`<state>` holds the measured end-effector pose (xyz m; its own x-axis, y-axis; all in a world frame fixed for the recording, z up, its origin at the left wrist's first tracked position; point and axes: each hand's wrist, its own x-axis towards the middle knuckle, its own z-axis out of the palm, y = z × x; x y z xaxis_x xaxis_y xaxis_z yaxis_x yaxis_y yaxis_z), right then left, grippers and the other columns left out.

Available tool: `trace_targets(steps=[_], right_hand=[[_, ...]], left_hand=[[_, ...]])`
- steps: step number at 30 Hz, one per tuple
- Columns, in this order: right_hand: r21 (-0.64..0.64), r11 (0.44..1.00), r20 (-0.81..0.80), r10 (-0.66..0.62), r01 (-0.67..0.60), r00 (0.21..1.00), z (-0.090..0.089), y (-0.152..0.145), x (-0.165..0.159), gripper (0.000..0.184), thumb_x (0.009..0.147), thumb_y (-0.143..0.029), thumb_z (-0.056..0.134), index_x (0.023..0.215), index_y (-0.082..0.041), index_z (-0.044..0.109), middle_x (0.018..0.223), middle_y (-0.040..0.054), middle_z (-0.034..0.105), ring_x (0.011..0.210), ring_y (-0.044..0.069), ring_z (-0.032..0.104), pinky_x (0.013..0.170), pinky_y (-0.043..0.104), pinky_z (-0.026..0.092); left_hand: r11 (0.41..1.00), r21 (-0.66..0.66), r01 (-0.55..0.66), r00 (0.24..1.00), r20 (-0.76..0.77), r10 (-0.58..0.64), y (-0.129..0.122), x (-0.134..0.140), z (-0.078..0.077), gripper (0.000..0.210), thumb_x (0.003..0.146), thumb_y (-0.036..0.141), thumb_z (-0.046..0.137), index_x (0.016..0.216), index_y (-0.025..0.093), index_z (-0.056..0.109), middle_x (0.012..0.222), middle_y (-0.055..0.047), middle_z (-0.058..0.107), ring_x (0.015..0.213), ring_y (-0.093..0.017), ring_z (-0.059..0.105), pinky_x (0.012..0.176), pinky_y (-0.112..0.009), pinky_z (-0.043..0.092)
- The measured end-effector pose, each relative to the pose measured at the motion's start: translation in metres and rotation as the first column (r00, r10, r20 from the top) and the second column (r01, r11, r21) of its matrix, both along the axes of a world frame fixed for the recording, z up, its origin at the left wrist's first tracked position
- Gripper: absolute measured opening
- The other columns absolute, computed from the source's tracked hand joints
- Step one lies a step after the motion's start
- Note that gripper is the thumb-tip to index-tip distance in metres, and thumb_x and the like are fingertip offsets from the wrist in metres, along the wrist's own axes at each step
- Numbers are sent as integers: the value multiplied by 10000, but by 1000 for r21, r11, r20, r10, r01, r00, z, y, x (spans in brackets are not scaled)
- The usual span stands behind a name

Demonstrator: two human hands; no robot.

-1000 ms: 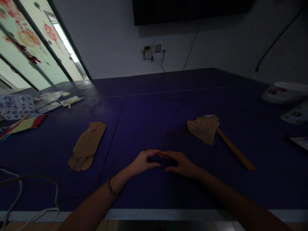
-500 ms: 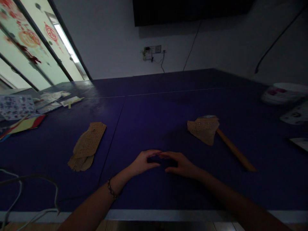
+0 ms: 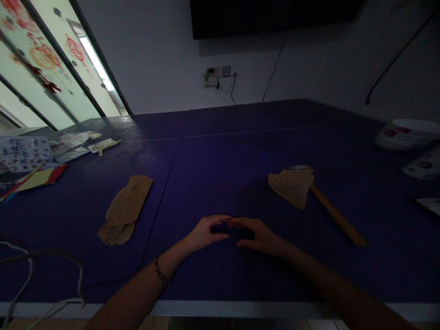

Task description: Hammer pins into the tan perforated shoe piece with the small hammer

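My left hand (image 3: 207, 232), with a braided bracelet (image 3: 160, 270) at its wrist, rests near the table's front with thumb and fingers apart. Facing it, my right hand (image 3: 258, 235) is curved the same way, and the fingertips of both meet or nearly meet. Neither holds anything. Left of them lie overlapping pieces of brown cardboard (image 3: 127, 206) with small marks or holes. To the right, another brown cardboard piece (image 3: 292, 185) covers most of the head of a tool with a wooden handle (image 3: 338, 215); a bit of metal shows behind it.
The purple table (image 3: 213, 174) has seams across it. Cables (image 3: 80, 279) lie front left. Coloured sheets (image 3: 37, 178), a patterned box or bag (image 3: 25, 153) and papers (image 3: 103, 145) sit far left. A white tub (image 3: 409, 134) stands at right. Wall sockets (image 3: 220, 73) are behind.
Both hands hold the same pose and place. The whole view has shifted very slightly; the cardboard and the tool lie where they were.
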<state>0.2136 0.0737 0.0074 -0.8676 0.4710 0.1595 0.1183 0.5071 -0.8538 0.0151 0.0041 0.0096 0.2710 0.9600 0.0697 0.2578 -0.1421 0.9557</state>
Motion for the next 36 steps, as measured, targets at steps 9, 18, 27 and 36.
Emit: trace_targets(steps=[9,18,27,36], right_hand=[[-14,1000,-9,3,-4,1000,0,0,0,543,681,-379,655,1176,-238,480,1137,76,587,1014,204,559,867,376,446],[5,1000,9,2,-2,1000,0,0,0,529,686,-373,654,1163,-219,487,1144,83,583,1020,203,555,878,376,437],[-9,1000,2,3,-3,1000,-2,1,0,563,678,-371,662,1186,-225,468,1147,80,581,1021,206,555,878,373,437],[-4,1000,11,-4,4,1000,-1,1,0,558,674,-380,662,1176,-223,478,1131,85,590,1013,214,558,870,384,438]], left_hand=[[1000,14,7,1000,26,-8,0,0,1,465,675,264,648,1118,176,538,1145,-86,569,1069,-205,513,946,-363,376],[1000,-4,-5,1000,13,5,0,0,0,482,668,275,653,1128,188,534,1152,-83,567,1079,-211,505,954,-372,364],[1000,4,-1,1000,-12,1,0,-1,-1,492,678,288,643,1144,187,522,1158,-82,565,1072,-211,509,951,-376,366],[1000,11,-11,1000,-26,11,0,0,-1,489,674,269,649,1139,183,525,1155,-83,566,1068,-203,512,945,-368,377]])
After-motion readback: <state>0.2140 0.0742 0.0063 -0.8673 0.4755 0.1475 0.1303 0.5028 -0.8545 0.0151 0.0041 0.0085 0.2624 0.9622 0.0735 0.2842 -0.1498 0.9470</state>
